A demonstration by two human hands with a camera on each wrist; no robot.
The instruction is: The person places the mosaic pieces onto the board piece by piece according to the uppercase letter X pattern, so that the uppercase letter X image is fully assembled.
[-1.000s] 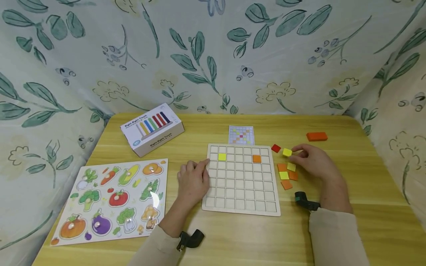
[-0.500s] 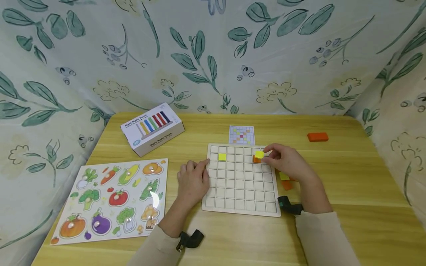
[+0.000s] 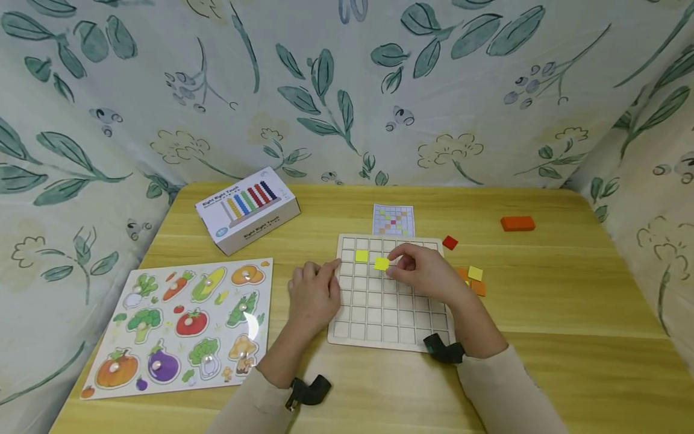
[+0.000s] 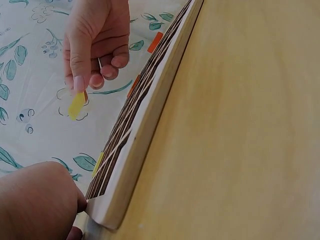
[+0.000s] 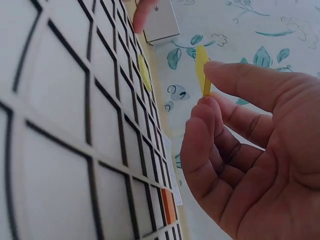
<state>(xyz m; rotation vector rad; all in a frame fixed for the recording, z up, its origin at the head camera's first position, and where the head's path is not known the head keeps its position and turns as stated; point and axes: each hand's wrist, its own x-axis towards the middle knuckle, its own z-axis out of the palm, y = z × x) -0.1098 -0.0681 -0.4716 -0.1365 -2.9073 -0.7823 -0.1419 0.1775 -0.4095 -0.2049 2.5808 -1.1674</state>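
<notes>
Yellow tile (image 3: 382,263) pinched flat in right hand (image 3: 428,277) above grid board (image 3: 390,328), left hand (image 3: 314,295) relaxed

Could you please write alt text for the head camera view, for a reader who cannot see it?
A person's right hand pinches a yellow tile above a wooden grid board, while the left hand rests on the board's left edge. A vegetable puzzle lies to the left.

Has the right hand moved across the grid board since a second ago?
Yes. The right hand, pinching a yellow tile, has moved left from the loose tiles to over the grid board.
</notes>
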